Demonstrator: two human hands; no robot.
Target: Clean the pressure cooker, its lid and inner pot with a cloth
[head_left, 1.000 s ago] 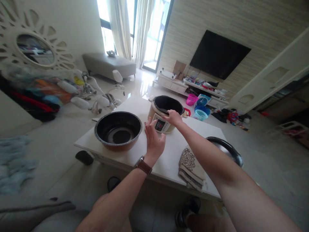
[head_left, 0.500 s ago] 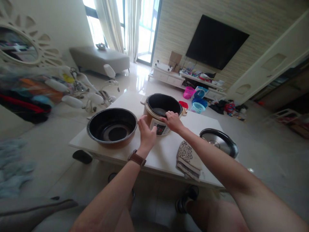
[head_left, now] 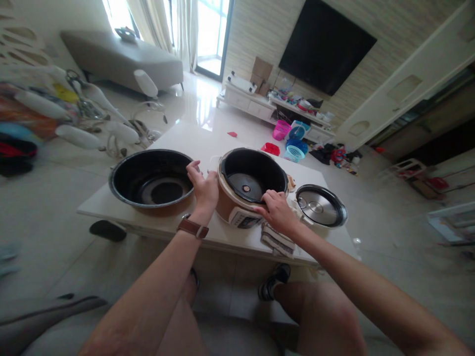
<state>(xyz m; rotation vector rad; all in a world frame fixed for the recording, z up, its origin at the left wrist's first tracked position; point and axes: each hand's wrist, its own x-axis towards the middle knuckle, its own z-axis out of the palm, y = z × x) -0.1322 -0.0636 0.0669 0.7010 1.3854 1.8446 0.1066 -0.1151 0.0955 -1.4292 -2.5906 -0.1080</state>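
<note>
A beige rice cooker (head_left: 237, 207) with a black inner well stands open on the white low table (head_left: 208, 143), near its front edge. My left hand (head_left: 202, 185) grips the cooker's left side, fingers curled over the rim. My right hand (head_left: 276, 210) holds the front right rim, just above the control panel. A wide black basin (head_left: 152, 180) sits on the table left of the cooker, beside my left hand. A round glass-and-metal lid (head_left: 321, 205) lies flat to the right. A folded patterned cloth (head_left: 276, 240) lies under my right wrist.
A black slipper (head_left: 107, 230) lies on the floor under the table's left side. Coloured baskets (head_left: 291, 141) and clutter stand by the TV cabinet beyond. A grey bench (head_left: 118, 57) is at the back left. My knees and shoes show below the table.
The rice cooker has come toward me to the table's front edge, held by both hands. My left hand moved from the front panel to the left side. The camera tilted down.
</note>
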